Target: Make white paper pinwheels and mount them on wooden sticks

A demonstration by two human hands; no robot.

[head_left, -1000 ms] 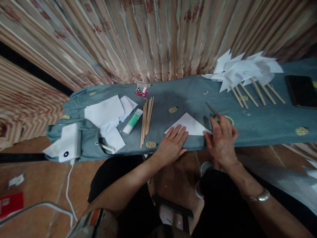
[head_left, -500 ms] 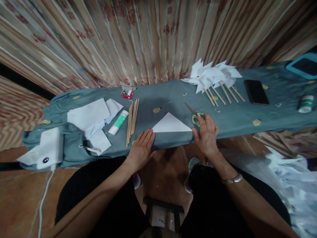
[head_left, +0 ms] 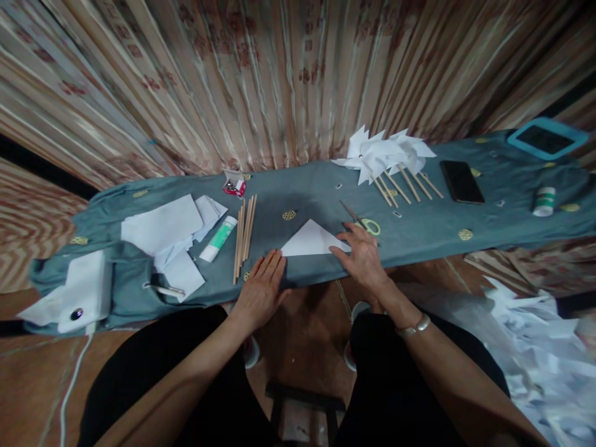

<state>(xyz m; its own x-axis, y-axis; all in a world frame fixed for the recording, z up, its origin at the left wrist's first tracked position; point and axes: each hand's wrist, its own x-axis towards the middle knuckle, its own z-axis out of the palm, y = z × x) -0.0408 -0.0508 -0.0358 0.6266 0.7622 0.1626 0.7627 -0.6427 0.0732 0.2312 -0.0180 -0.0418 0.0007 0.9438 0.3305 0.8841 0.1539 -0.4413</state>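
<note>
Touching opposite corners, left hand [head_left: 259,293], right hand [head_left: 365,257], paper triangle [head_left: 309,239] between fingertips [head_left: 276,258]

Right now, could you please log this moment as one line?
left hand: touching paper triangle, left corner | right hand: touching its right end | scissors: beside right hand

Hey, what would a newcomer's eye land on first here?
Probably the white paper pinwheels on wooden sticks, right of centre along the far edge of the blue-green cloth. Perhaps next, the white paper triangle lying between the left hand and right hand, or the green-handled scissors just beyond the right hand.
</note>
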